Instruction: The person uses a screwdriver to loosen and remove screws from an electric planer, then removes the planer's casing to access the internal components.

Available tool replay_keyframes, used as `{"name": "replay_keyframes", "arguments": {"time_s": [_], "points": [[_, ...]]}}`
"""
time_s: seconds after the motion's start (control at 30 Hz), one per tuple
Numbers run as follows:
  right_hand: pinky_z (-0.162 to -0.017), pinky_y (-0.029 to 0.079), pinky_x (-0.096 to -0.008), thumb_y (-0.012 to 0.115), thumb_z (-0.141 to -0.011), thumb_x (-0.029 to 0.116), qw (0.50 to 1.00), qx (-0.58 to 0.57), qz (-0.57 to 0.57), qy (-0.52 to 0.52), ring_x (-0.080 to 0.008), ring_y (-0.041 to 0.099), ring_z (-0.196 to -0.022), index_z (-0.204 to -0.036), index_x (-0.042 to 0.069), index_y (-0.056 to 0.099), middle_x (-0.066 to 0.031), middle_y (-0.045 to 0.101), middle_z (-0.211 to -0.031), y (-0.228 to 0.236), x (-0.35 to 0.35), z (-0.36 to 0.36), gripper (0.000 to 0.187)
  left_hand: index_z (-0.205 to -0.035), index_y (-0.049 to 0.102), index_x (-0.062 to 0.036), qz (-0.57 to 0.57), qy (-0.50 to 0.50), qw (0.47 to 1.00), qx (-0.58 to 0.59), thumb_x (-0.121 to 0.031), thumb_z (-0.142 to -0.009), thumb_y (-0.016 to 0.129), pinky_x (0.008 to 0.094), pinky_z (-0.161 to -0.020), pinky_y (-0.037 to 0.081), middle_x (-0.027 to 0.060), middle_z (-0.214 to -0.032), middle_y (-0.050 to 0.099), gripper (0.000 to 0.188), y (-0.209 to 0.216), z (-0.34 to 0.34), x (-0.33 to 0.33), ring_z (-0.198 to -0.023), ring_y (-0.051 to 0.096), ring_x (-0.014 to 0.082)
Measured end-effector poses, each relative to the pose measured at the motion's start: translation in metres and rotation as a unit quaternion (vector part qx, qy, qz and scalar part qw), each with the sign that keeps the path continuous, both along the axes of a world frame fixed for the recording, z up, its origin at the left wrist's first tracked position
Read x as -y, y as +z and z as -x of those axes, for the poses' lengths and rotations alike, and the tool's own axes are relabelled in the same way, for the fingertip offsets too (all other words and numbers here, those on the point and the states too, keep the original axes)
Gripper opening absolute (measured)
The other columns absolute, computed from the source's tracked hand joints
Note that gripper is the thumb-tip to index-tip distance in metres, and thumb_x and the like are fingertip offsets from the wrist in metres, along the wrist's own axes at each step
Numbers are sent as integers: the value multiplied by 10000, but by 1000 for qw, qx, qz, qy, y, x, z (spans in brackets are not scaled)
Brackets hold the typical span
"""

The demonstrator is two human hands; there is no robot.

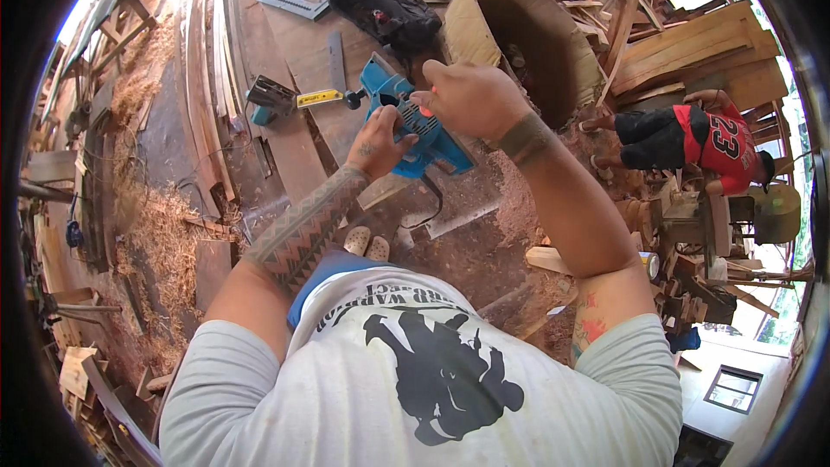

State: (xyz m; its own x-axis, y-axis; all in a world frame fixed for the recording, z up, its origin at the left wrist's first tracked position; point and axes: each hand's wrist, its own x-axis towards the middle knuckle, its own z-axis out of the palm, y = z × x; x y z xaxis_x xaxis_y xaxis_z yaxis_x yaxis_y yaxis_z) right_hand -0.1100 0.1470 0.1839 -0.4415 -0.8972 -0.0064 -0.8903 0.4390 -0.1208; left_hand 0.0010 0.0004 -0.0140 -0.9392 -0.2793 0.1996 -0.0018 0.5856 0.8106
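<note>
Holding a blue power planer over the workbench

Gripping the blue power planer [415,125] with both hands, up off the plank workbench [303,60]. Looks heavy and rigid, hard plastic shell, so I'd grab the body and handle, not the cord. Left hand [378,145] is wrapped around the planer's lower left side; right hand [471,97] is clamped over its top. Cardboard box [527,43] sits just right of the planer, black bag [385,9] beyond it.

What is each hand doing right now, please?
Left hand: closed around the blue power tool.
Right hand: on top of the tool, fingers curled on a small orange part; grip cannot be told.
</note>
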Motion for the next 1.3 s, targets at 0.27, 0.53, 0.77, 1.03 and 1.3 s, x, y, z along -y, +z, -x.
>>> {"name": "replay_keyframes", "arguments": {"time_s": [0.27,0.53,0.77,1.03,1.3], "points": [[-854,541,-521,702,-954,280,989,27,20,141,-408,693,-993,-1067,88,606,-167,699,-953,-4,-1,24,243,-1006,529,-42,5,2,1000,13,-277,-868,849,490,-837,509,182,-1000,606,420,2,2,-2,-976,630,399],[-897,546,-515,731,-941,272,974,9,-10,225,-412,688,-1051,-1135,117,629,-154,691,-1026,7,4,33,269,-1068,567,-48,9,-10,998,58,-270,-870,844,470,-858,519,176,-1050,641,407,15,5,5,-1001,647,373],[-896,583,-500,697,-979,368,991,-81,-101,14,-384,740,-1037,-1176,95,670,-173,766,-1033,22,16,11,338,-1254,710,-82,-22,-126,987,-96,-267,-894,813,406,-877,555,134,-1140,713,417,99,27,28,-1009,693,287],[-923,569,-492,687,-958,297,987,-63,-72,127,-377,717,-1061,-1083,89,691,-164,721,-1061,6,16,25,243,-1258,687,-46,189,-66,980,13,-260,-905,763,462,-969,568,170,-1263,703,419,49,0,29,-1162,686,369],[-972,529,-481,708,-913,200,954,83,-50,283,-361,648,-1136,-1083,98,642,-120,648,-1048,9,14,43,209,-1452,567,3,242,-57,968,-17,-258,-906,745,446,-1075,536,198,-1496,567,630,4,-28,6,-1270,641,376]]}}
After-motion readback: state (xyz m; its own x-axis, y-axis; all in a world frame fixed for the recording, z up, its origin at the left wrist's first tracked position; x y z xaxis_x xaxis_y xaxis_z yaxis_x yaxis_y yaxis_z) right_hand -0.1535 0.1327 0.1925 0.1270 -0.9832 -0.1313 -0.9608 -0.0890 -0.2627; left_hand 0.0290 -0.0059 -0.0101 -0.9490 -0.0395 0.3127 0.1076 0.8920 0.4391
